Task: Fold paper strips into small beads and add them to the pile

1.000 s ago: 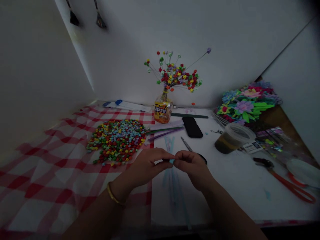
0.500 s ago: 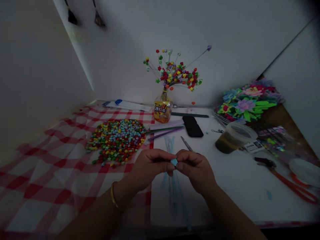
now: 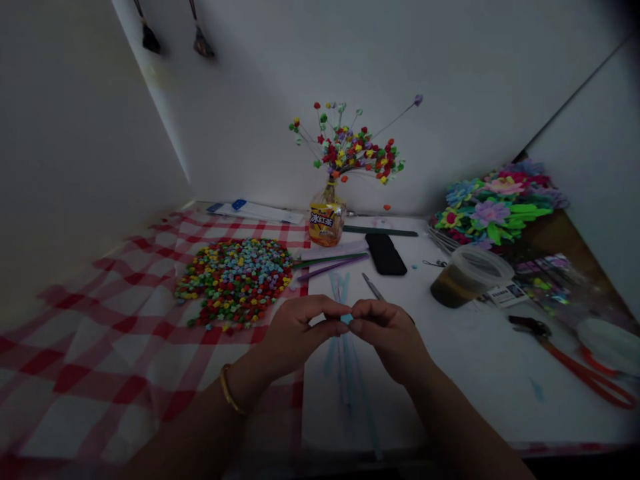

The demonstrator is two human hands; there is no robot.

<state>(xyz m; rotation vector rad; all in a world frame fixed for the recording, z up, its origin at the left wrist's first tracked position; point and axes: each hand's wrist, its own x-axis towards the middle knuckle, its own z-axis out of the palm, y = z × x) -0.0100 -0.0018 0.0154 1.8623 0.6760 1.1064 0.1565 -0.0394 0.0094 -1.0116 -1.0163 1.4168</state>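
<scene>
Blue folded piece (image 3: 346,319) shifts, less visible than half a second ago

I pinch it between thumb and forefinger of my left hand (image 3: 303,330) and my right hand (image 3: 389,335), above the tabletop (image 3: 465,393). Pale blue strips (image 3: 344,373) run below toward its near edge; the bottle (image 3: 327,225) stands by the far edge.

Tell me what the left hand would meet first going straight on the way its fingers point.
The right hand, most likely: its fingertips face the left hand across the small light-blue piece held between them. Whether the two hands touch is unclear.
</scene>
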